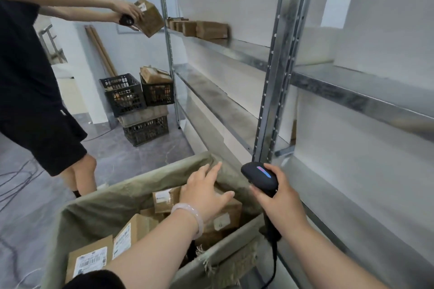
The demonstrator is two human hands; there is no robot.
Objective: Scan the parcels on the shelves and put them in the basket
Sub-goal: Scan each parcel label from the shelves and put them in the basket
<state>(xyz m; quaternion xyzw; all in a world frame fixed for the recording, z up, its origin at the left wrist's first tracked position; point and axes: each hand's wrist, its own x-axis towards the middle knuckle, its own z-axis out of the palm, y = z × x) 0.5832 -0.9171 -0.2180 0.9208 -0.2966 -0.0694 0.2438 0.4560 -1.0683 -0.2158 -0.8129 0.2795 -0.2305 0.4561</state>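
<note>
Looking down past two bare forearms at a cloth-lined basket (98, 204) parked beside metal shelves (234, 47).

Takes in, at far left, a second person (25, 65) in black, both arms raised, tilting one lifted parcel (149, 17) toward a dark scanner (126, 20), probably to bring its label to the beam. Finds three black crates (145, 129) stacked in the corner behind, at least one holding boxes.

Moves on to the basket, low in the middle, with at least five cardboard basket parcels (89, 260) lying loose inside, several with white labels facing up.

Catches the left hand (206, 190), a pale bangle (190, 211) at the wrist, fingers straight and spread, flat over the top parcel (225, 216) at the basket's far right corner. Touching or just above, impossible to tell; seemingly setting it down among the others.

Reaches next the right hand (279, 197), curled tight round the handle of a corded scanner (259, 176), its head lit blue and red and pointing away toward the shelves, likely kept ready for the next label. Cable (273, 263) trailing down toward the bottom edge.

Ends at the shelves on the right: nearest levels bare, with one row of perhaps four or five brown shelf parcels (211, 29) on an upper level far back, too blurred to count surely.
</note>
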